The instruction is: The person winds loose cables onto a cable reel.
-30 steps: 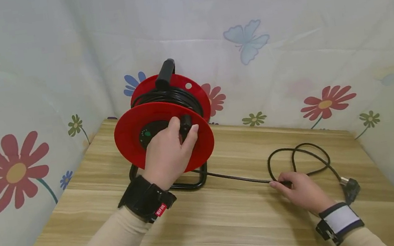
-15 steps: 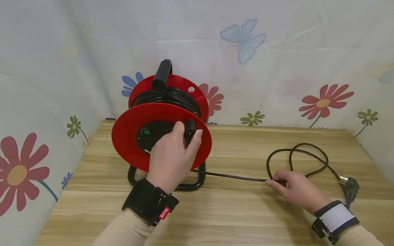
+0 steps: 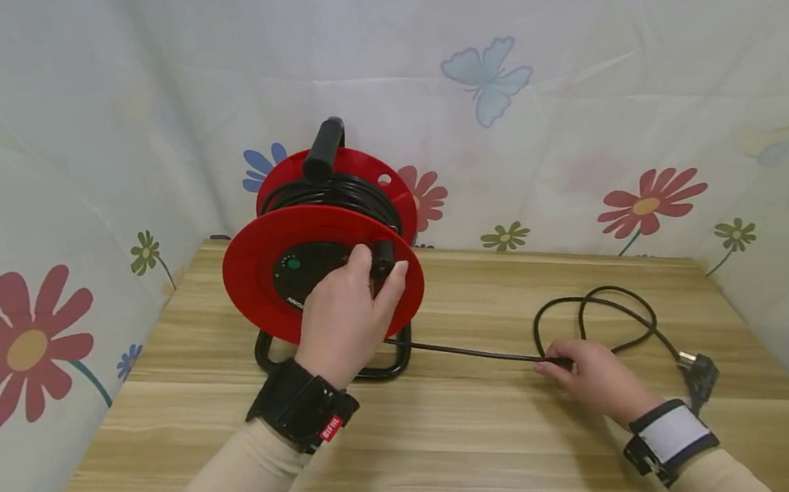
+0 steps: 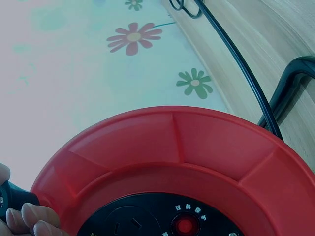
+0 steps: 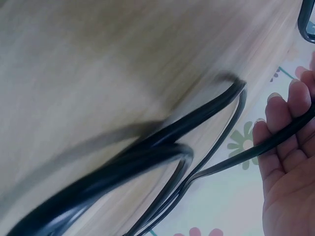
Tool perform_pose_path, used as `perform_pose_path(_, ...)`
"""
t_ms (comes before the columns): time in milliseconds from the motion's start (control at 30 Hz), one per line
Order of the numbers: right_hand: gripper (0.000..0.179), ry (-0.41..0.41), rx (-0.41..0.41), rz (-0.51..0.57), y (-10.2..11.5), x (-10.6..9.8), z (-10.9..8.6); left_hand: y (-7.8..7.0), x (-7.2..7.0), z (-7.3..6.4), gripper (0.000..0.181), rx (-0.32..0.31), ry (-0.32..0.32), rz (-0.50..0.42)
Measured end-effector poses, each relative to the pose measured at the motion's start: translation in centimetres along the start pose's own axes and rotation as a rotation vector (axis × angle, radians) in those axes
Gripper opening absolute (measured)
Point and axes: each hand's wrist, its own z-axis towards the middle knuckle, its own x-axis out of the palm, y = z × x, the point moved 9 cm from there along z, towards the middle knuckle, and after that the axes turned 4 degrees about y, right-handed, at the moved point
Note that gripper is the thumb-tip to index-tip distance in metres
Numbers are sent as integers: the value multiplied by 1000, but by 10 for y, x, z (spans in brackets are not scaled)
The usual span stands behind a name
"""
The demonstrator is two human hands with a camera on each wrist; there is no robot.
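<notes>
A red cable reel (image 3: pixel 260 286) with black cable (image 3: pixel 337 193) wound on it stands on a black tube frame at the back left. My left hand (image 3: pixel 339 312) pinches the black crank knob (image 3: pixel 381 254) on the reel's front disc; in the left wrist view its fingers (image 4: pixel 34 212) curl at the knob. From low on the reel, one strand runs right to my right hand (image 3: pixel 599 381), which holds it between thumb and fingers. The right wrist view shows the strand (image 5: pixel 275 142) crossing those curled fingers. Beyond this hand, the cable loops on the table and ends in a black plug (image 3: pixel 702 377).
The wooden table (image 3: pixel 425 460) meets a flower-printed cloth (image 3: pixel 349 34) at its back and sides. A black carrying handle (image 3: pixel 325 151) rises above the reel. On the disc's dark centre, the left wrist view shows socket slots and a red button (image 4: pixel 186 225).
The knob and my left hand have moved slightly right and down as the front disc turned a little. My right hand keeps nearly the same place on the cable. The head view shifted slightly.
</notes>
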Motion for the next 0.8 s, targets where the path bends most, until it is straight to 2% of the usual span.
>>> perform_pose_path(133, 20, -7, -2, -34, -3, -2, -2, -3, 6, -1, 31, 17, 10, 10)
perform_pose_path(300, 19, 16, 22, -22, -5, -4, -3, -4, 11, -1, 31, 34, -5, 38)
perform_pose_path(500, 19, -12, 15, -51, -2, -8, -1, -3, 11, -2, 32, 30, -6, 39)
perform_pose_path(800, 18, 11, 25, -42, -1, -8, 1, -4, 13, -3, 32, 23, 8, 30)
